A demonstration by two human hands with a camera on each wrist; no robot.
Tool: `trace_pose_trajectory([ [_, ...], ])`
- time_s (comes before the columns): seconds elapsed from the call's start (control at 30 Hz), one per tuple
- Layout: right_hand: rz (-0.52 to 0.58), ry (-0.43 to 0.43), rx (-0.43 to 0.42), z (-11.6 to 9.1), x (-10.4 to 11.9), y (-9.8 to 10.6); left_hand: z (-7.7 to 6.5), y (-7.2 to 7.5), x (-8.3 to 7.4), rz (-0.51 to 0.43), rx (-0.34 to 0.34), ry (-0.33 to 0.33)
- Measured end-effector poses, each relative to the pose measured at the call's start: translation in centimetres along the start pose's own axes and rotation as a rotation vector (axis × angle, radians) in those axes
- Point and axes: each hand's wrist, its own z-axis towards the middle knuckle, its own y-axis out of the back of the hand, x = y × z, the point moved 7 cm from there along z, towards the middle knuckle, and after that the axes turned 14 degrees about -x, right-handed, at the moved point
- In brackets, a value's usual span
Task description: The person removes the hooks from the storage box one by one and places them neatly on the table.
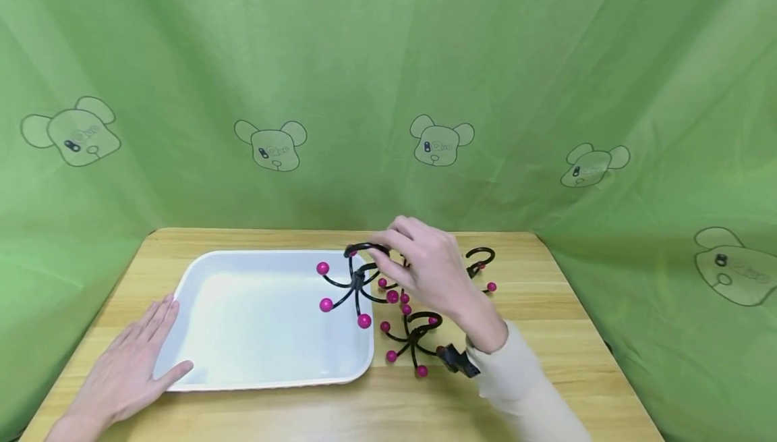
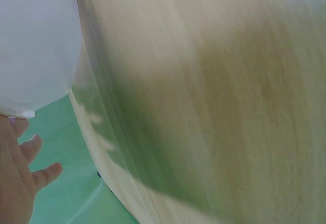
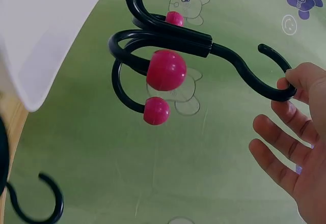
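My right hand [image 1: 427, 268] pinches the curved top of a black multi-arm hanger hook with pink ball tips [image 1: 357, 280]. The hanger hook hangs over the right rim of a white tray [image 1: 261, 334]. In the right wrist view, thumb and forefinger hold the bent end of the hanger hook [image 3: 183, 39], the other fingers spread loosely. My left hand [image 1: 130, 368] lies with straight fingers along the tray's left side, thumb at its near left corner. The left wrist view has part of that hand [image 2: 15, 183] beside the tray wall [image 2: 41, 40].
Right of the tray, another hanger hook [image 1: 415, 335] stands on the wooden table [image 1: 546, 334]. One more hanger hook [image 1: 481, 252] shows partly behind my right hand. A black device [image 1: 458, 361] sits at my right cuff. Green cloth [image 1: 364, 57] surrounds the table.
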Motion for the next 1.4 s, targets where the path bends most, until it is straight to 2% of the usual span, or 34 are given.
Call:
trace_pose_trajectory([
  [0.23, -0.009, -0.015, -0.010, -1.6, -1.6, 1.5, -0.2, 0.0, 0.0, 0.004, 0.003, 0.001],
  [0.73, 0.014, -0.122, 0.023, -4.3, -3.9, 5.1, -0.1, -0.2, 0.2, 0.007, 0.015, 0.011],
  [1.2, -0.074, -0.150, -0.007, -6.2, -6.1, 8.9, 0.2, -0.1, 0.2, 0.007, 0.021, 0.016],
  [1.4, -0.134, -0.206, -0.015, -7.1, -7.6, 10.7, 0.2, -0.1, 0.1, 0.010, 0.021, 0.018],
])
